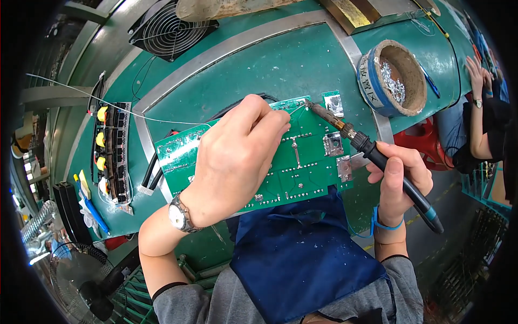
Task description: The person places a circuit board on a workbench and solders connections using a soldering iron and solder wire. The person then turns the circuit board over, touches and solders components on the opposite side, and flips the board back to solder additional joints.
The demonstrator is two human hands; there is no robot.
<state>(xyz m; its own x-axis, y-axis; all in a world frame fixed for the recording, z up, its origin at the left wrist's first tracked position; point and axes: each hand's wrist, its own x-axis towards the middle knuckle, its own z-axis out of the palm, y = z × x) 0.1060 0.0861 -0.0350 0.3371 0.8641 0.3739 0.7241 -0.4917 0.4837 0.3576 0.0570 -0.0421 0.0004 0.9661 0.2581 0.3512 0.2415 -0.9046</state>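
A large green circuit board [310,156] lies before me, its soldered side up, with shiny solder patches along its edges. Above it my left hand [237,151] is closed, pinching a thin solder wire [148,117] that trails off to the upper left. The wire's short end reaches toward the board's far edge. My right hand [399,175] grips a soldering iron [377,154] like a pen, and the iron's tip meets the far edge of the board close to the wire's end. A watch [179,214] is on my left wrist, a blue strap [376,221] on my right.
A round pot [364,81] with solder scraps stands at the right. A black fan [170,29] sits at the back left. Another board with yellow parts [113,156] and a blue pen [96,216] lie left. Another person's hand [476,73] shows far right.
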